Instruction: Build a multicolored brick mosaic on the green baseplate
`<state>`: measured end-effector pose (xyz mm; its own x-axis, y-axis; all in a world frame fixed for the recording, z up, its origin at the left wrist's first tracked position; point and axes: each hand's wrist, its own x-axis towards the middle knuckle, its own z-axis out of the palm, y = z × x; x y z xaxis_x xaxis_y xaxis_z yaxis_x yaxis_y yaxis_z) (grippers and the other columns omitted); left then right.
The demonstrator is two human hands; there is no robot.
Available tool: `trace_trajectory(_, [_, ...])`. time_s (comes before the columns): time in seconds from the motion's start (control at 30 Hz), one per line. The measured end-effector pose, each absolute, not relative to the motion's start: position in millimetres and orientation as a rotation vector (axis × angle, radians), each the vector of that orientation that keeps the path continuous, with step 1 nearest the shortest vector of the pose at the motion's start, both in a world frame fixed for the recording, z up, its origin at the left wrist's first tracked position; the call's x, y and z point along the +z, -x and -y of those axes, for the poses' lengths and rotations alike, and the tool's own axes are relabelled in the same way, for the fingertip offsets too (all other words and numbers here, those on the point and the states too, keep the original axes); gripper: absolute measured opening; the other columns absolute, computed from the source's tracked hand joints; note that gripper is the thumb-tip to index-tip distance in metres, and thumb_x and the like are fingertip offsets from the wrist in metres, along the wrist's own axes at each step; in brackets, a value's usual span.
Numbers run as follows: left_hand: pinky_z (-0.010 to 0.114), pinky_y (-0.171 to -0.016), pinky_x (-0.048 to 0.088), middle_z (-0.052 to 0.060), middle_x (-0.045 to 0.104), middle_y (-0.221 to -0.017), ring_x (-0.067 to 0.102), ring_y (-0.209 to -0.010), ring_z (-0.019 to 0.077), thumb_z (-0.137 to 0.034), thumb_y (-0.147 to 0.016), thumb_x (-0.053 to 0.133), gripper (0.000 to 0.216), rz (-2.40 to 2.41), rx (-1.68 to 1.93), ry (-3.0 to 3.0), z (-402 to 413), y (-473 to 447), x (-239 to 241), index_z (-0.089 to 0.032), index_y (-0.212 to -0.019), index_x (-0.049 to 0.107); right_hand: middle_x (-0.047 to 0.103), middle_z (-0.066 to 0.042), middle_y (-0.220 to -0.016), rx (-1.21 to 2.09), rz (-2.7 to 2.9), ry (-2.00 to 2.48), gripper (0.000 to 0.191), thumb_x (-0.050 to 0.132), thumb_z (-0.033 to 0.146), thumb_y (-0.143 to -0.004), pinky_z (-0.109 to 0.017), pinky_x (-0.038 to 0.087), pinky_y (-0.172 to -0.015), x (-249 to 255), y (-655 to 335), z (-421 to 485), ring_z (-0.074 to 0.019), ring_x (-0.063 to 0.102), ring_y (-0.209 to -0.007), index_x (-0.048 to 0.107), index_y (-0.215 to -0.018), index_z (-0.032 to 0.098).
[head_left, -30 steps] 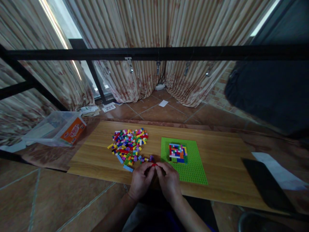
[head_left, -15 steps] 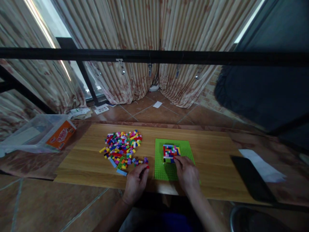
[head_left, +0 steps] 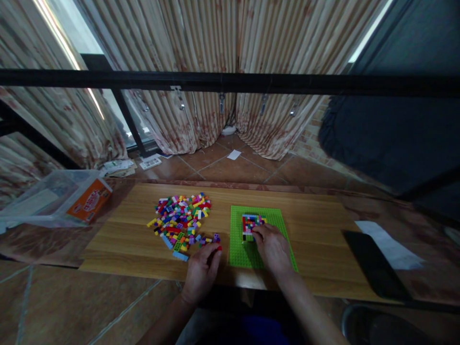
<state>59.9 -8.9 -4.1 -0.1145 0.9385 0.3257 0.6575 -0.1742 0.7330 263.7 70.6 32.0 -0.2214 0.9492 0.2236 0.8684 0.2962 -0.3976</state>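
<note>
Wooden table (head_left: 316, 239): loose brick pile (head_left: 181, 218) on left, green baseplate (head_left: 237, 254) near middle, dark flat panel (head_left: 373, 263) at right end.

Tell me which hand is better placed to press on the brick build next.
Right, I'd say: the right hand is over the green baseplate, touching or nearly touching the brick build. The left hand is off the baseplate, near loose bricks, with a small red piece in its grip.

Dim overall, pale daylight from the window (head_left: 84, 31) upper left plus a thin bright gap upper right; the dark cloth (head_left: 391, 129) at right sinks into murk. Faint sheen on the wooden tabletop's (head_left: 316, 230) near edge. Wide-angle stretch toward the sides, loose bricks (head_left: 179, 215) soft, fine detail mushy.
</note>
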Motion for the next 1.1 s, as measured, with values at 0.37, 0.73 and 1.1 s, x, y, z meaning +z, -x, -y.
trace_trajectory(0.37, [0.031,-0.08,0.055,0.004,0.072,-0.094,0.068,-0.087,0.0176,-0.025,-0.087,0.053,0.016,-1.769,1.151,-1.839,9,-60,-5,-0.021,-0.097,0.065,0.072,-0.007,-0.1,0.428,1.89,1.654,0.028,0.046,0.025,-0.086,-0.035,0.049,-0.082,25,-260,-68,-0.0225,0.067,-0.09,0.07,-0.099,0.019])
trace_trajectory(0.73, [0.03,-0.079,0.054,0.005,0.072,-0.093,0.068,-0.087,0.018,-0.026,-0.089,0.052,0.016,-1.752,1.114,-1.837,9,-61,-2,-0.021,-0.096,0.065,0.074,-0.006,-0.091,0.546,1.637,1.769,0.026,0.05,0.032,-0.082,-0.032,0.048,-0.075,28,-252,-71,-0.0217,0.068,-0.082,0.069,-0.097,0.02])
trace_trajectory(1.1, [0.032,-0.08,0.055,0.005,0.072,-0.094,0.068,-0.088,0.0186,-0.025,-0.088,0.052,0.017,-1.748,1.117,-1.873,9,-61,1,-0.021,-0.097,0.065,0.074,-0.006,-0.081,0.477,1.655,1.793,0.029,0.053,0.031,-0.082,-0.03,0.044,-0.061,25,-251,-74,-0.022,0.068,-0.071,0.068,-0.103,0.018])
